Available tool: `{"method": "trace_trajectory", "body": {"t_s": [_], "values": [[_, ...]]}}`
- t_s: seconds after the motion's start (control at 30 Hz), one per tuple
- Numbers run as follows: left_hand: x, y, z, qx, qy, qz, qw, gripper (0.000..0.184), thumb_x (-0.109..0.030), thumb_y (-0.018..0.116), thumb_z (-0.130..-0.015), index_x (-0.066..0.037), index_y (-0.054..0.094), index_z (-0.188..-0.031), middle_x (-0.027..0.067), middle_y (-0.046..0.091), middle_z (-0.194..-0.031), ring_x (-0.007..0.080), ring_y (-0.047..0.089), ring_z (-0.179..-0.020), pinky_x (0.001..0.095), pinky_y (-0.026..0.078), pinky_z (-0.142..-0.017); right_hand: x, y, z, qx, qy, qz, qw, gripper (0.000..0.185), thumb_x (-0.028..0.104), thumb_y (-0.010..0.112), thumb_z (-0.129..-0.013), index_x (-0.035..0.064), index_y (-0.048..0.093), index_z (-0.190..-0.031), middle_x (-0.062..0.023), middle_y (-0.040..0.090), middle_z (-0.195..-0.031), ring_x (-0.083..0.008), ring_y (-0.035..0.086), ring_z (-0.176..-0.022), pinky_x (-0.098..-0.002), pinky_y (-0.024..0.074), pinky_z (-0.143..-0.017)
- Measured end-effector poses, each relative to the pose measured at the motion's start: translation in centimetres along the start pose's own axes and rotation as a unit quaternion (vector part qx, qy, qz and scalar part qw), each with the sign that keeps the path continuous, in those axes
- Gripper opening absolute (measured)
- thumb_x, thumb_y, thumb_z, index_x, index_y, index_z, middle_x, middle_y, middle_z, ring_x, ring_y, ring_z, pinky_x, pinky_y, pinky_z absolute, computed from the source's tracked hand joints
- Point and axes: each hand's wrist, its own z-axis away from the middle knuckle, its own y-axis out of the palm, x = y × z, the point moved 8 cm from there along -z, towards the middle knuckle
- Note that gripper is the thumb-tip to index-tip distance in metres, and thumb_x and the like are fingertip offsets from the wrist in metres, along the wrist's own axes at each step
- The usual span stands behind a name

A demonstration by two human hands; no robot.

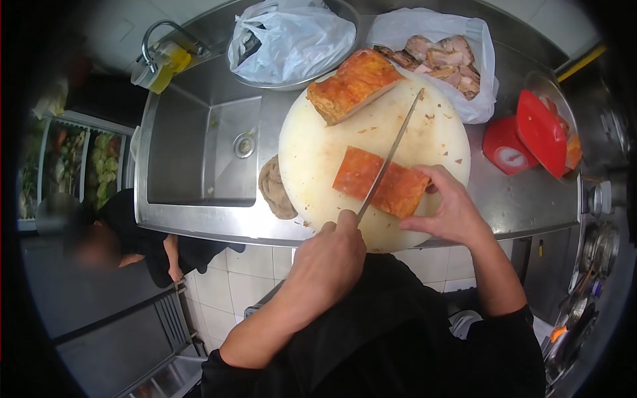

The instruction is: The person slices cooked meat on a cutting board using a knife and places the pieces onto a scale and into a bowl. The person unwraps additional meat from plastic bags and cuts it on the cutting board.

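Note:
On a round white cutting board [312, 159] lies a slab of reddish-brown roasted meat [355, 174], with a long knife [401, 132] laid across its top. My left hand [332, 255] is closed round the knife's handle. The fingers and thumb of my right hand [444, 209] are spread round the right end of the slab and hold it. A larger piece of roasted meat [355, 86] rests at the board's upper left. Small crumbs are scattered over the board. The knife's tip points to the upper right of the board.
Left of the board are a folded brown cloth [274, 188] and a steel sink [192, 152]. Behind stand a bowl with a plastic bag [292, 40] and a bag of cut meat [441, 63]. A red scale [507, 149] is at right. Another person [133, 229] is at lower left.

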Motion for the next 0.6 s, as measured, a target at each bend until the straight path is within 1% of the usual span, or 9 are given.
{"method": "trace_trajectory", "body": {"t_s": [0.07, 0.17, 0.23, 0.37, 0.47, 0.5, 0.53, 0.57, 0.6], "values": [[0.2, 0.3, -0.1, -0.004, 0.003, -0.001, 1.0, 0.016, -0.012, 0.053, -0.099, 0.0, 0.043, -0.099, 0.0299, 0.065, -0.078, 0.0509, 0.063, -0.077, 0.059, 0.049, -0.069, 0.4, -0.4, 0.1, 0.005, 0.005, -0.019, 1.0, 0.097, 0.037, 0.097, -0.062, -0.0005, 0.05, -0.138, -0.0204, 0.059, -0.127, -0.0351, 0.059, -0.119, -0.0406, 0.0501, -0.099], [0.4, 0.4, 0.1, -0.015, 0.009, 0.002, 1.0, 0.016, -0.012, 0.053, -0.099, 0.0, 0.043, -0.1, 0.03, 0.065, -0.078, 0.0512, 0.063, -0.077, 0.0594, 0.049, -0.069, 1.4, -0.8, 0.0, -0.001, -0.032, 0.06, 0.998, 0.106, 0.033, 0.097, -0.06, 0.0018, 0.044, -0.146, -0.0193, 0.058, -0.13, -0.033, 0.055, -0.126, -0.0412, 0.0488, -0.1], [0.5, 0.3, 0.2, -0.016, -0.004, 0.005, 1.0, 0.016, -0.013, 0.053, -0.099, 0.0, 0.043, -0.1, 0.0305, 0.065, -0.079, 0.0513, 0.063, -0.077, 0.0595, 0.049, -0.069, 2.8, -0.8, -0.1, 0.005, -0.056, 0.108, 0.993, 0.104, 0.036, 0.095, -0.063, 0.0008, 0.044, -0.146, -0.0207, 0.058, -0.131, -0.0347, 0.054, -0.127, -0.0425, 0.048, -0.101], [2.1, -2.0, 2.0, -0.074, -0.006, 0.054, 0.996, 0.017, -0.014, 0.054, -0.099, 0.0, 0.047, -0.103, 0.0303, 0.066, -0.078, 0.0514, 0.064, -0.078, 0.057, 0.049, -0.068, 6.0, 1.1, -2.2, 0.042, -0.086, 0.216, 0.972, 0.1, 0.038, 0.091, -0.067, -0.0027, 0.043, -0.145, -0.0233, 0.058, -0.128, -0.0373, 0.056, -0.125, -0.044, 0.0478, -0.102], [4.5, -3.3, 3.0, -0.101, -0.039, 0.079, 0.991, 0.017, -0.014, 0.055, -0.098, 0.0, 0.048, -0.105, 0.0304, 0.065, -0.077, 0.0519, 0.064, -0.078, 0.0555, 0.049, -0.068, 5.7, 3.9, -5.2, 0.14, 0.041, 0.302, 0.942, 0.091, 0.037, 0.086, -0.073, -0.0048, 0.045, -0.143, -0.0218, 0.063, -0.126, -0.0349, 0.061, -0.118, -0.0439, 0.0488, -0.1], [5.3, -3.4, 3.2, -0.113, -0.04, 0.088, 0.989, 0.017, -0.014, 0.055, -0.098, 0.001, 0.049, -0.105, 0.0303, 0.065, -0.076, 0.0521, 0.064, -0.078, 0.0551, 0.049, -0.068, 4.7, 3.7, -5.6, 0.157, 0.078, 0.165, 0.971, 0.083, 0.036, 0.083, -0.076, -0.004, 0.048, -0.14, -0.0205, 0.064, -0.125, -0.0333, 0.063, -0.116, -0.0427, 0.05, -0.099], [6.1, -3.5, 3.5, -0.128, -0.041, 0.1, 0.986, 0.017, -0.014, 0.055, -0.098, 0.001, 0.049, -0.105, 0.0302, 0.065, -0.075, 0.0523, 0.064, -0.078, 0.0547, 0.049, -0.068, 3.0, 3.3, -6.1, 0.173, 0.11, 0.03, 0.978, 0.076, 0.035, 0.08, -0.079, -0.0033, 0.05, -0.137, -0.0192, 0.065, -0.124, -0.0317, 0.064, -0.114, -0.0416, 0.0513, -0.097], [7.0, -3.2, 3.9, -0.117, -0.055, 0.151, 0.98, 0.017, -0.013, 0.055, -0.098, 0.001, 0.048, -0.104, 0.0305, 0.064, -0.076, 0.0531, 0.063, -0.077, 0.0551, 0.048, -0.067, 1.5, 3.1, -6.6, 0.188, 0.141, -0.104, 0.966, 0.068, 0.034, 0.076, -0.081, -0.0025, 0.053, -0.134, -0.0179, 0.067, -0.123, -0.0301, 0.066, -0.111, -0.0405, 0.0526, -0.096], [7.2, -3.3, 4.4, -0.123, -0.049, 0.148, 0.98, 0.017, -0.013, 0.055, -0.098, 0.001, 0.048, -0.104, 0.0302, 0.064, -0.075, 0.0532, 0.062, -0.077, 0.0551, 0.048, -0.067, 0.2, 3.5, -6.5, 0.177, 0.151, -0.273, 0.934, 0.065, 0.033, 0.074, -0.084, -0.001, 0.053, -0.135, -0.0163, 0.067, -0.123, -0.0287, 0.067, -0.111, -0.0404, 0.0531, -0.096]]}}
